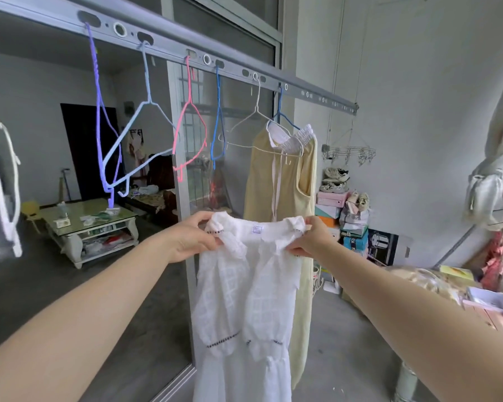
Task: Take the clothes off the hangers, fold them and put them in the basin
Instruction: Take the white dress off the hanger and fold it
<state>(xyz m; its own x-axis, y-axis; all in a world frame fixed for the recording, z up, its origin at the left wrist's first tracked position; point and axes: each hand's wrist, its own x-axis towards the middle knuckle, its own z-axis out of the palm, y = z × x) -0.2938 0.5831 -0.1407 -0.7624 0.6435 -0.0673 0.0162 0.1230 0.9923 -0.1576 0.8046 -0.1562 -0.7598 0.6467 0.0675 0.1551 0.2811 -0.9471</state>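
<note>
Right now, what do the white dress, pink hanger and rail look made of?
White dress: thin, matte, semi-sheer woven fabric with a checked texture; possibly cotton. Pink hanger: thin wire, apparently plastic-coated, given its smooth even colour. Rail: grey metal, probably aluminium, matte, with punched slots.

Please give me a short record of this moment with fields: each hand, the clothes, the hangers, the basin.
left hand: grips one shoulder of the white garment
right hand: pinches the other shoulder
white garment: off any hanger, hanging unfolded between the hands
yellow garment: on a hanger on the rail
pink hanger: empty, on the rail among other empty ones
basin: not in view
</note>
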